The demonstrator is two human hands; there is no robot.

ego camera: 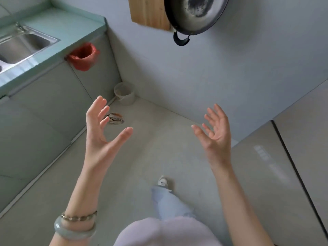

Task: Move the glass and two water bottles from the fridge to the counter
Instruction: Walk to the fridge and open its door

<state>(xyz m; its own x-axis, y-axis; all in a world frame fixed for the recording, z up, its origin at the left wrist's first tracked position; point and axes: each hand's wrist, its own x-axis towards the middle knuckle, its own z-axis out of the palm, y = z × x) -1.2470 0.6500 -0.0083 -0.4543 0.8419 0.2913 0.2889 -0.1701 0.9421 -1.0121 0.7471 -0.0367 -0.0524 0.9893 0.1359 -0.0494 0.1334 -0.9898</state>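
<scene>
The grey fridge [287, 157] stands at the right with its doors closed, a dark seam running between them. A pale green counter [74, 27] runs along the upper left. My left hand [103, 128] is raised over the floor with fingers spread and nothing in it. My right hand [214, 132] is also raised, palm open and empty, just left of the fridge. No glass or water bottle is in view.
A steel sink [23, 45] is set in the counter. A red bag [83, 55] hangs on the cabinet front. On the floor sit a pale bucket [124, 93] in the corner and a small dish [114, 118]. A dark wok [193, 15] hangs on the wall.
</scene>
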